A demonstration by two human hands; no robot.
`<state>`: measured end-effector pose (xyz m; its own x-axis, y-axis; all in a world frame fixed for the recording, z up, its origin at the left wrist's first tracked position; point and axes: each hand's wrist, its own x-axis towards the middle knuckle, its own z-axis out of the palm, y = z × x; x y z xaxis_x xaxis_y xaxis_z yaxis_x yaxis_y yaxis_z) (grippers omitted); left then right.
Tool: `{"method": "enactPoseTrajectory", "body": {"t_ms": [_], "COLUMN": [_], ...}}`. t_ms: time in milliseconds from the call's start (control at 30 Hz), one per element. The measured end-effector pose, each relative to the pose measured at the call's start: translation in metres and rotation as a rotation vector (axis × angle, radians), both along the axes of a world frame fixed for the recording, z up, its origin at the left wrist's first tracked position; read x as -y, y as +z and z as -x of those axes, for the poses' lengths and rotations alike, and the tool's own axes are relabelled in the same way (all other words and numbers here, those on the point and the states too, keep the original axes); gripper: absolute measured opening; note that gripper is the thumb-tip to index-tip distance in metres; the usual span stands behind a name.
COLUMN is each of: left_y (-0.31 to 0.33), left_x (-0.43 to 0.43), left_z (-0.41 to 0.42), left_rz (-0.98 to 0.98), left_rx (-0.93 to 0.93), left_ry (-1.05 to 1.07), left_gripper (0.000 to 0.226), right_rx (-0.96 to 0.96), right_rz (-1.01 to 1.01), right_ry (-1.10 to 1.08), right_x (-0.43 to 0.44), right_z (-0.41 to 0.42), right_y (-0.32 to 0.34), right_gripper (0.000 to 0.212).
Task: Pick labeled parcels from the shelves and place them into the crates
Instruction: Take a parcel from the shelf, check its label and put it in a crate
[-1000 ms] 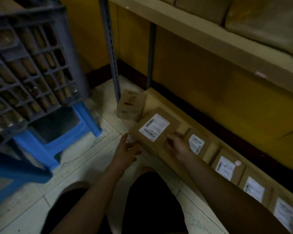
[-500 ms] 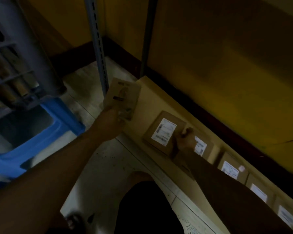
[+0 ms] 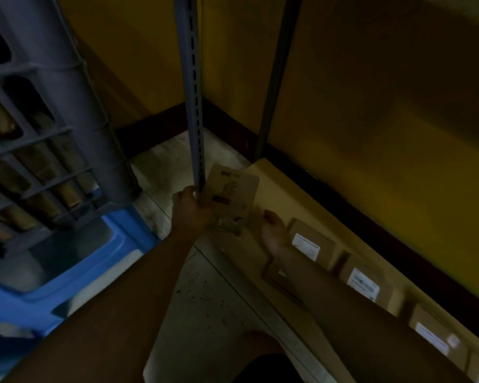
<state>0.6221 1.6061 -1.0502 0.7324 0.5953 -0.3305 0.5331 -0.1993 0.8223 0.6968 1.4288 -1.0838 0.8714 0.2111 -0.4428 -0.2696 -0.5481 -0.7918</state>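
My left hand (image 3: 190, 210) grips the left edge of a flat brown parcel (image 3: 233, 193) that stands tilted at the end of the low shelf (image 3: 263, 178), beside a metal post. My right hand (image 3: 273, 233) lies just right of it with thumb raised and fingers relaxed, holding nothing that I can see. A row of small brown boxes with white labels runs along the shelf: one (image 3: 310, 244) beside my right hand, another (image 3: 364, 281) further right, a third (image 3: 433, 334) near the frame edge. One more box (image 3: 277, 276) lies partly hidden under my right forearm.
A grey lattice crate (image 3: 44, 128) holding brown parcels stands at left on a blue plastic stand (image 3: 75, 275). The slotted shelf post (image 3: 192, 106) rises right by my left hand. A yellow wall is behind, tiled floor below. The scene is dim and blurred.
My left hand left the labelled box and took hold of the flat parcel by the post. My right hand let go of that box and moved left toward the flat parcel.
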Motion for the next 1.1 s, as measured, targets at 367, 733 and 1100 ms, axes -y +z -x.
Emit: {"method": "enactPoseTrajectory", "body": {"t_ms": [367,733,1100], "left_y": [0.006,0.083,0.153], "left_x": [0.012,0.013,0.032], "left_z": [0.006,0.119,0.212], "left_rz": [0.325,0.203,-0.011], "left_rx": [-0.070,0.197,0.544], "left_ry": [-0.047,0.036,-0.187], "left_gripper": [0.047,0.041,0.051], "right_rx": [-0.079,0.052,0.041], "right_rz": [-0.187,-0.515,-0.875], "right_ry": [-0.027,-0.211,-0.050], "right_x": [-0.022,-0.005,0.030], "right_z": [0.016,0.107,0.190], "right_y": [-0.007,0.069,0.145], "right_gripper": [0.045,0.029,0.086]}}
